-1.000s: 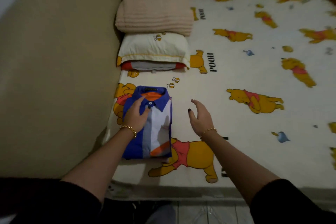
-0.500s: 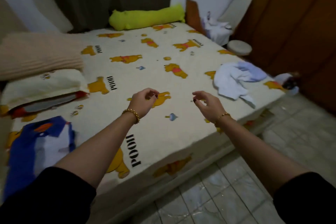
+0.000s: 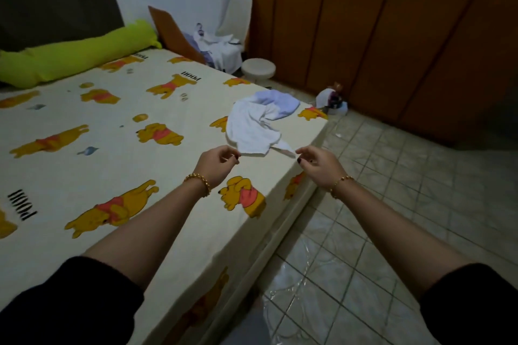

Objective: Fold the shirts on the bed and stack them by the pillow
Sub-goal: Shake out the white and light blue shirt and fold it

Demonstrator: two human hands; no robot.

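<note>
Head view swings right: pillow and folded blue shirt gone from frame. Crumpled white-and-pale-blue shirt [image 3: 252, 126] lies at far right corner of bed [image 3: 112, 171]. Both hands, well short of it half a second ago, now at its near hem: left hand [image 3: 217, 164] at left edge, right hand [image 3: 319, 166] at pointed tip. Fingers loosely curled; can't tell whether either pinches cloth. Green bolster [image 3: 70, 56] along far left.

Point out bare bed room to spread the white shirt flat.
Free: the wide cream bear-print sheet between the lime-green bolster and the crumpled white-and-lilac shirt pile. Crowded: the bed corner nearest the brown wooden wardrobe, under that pile.
</note>
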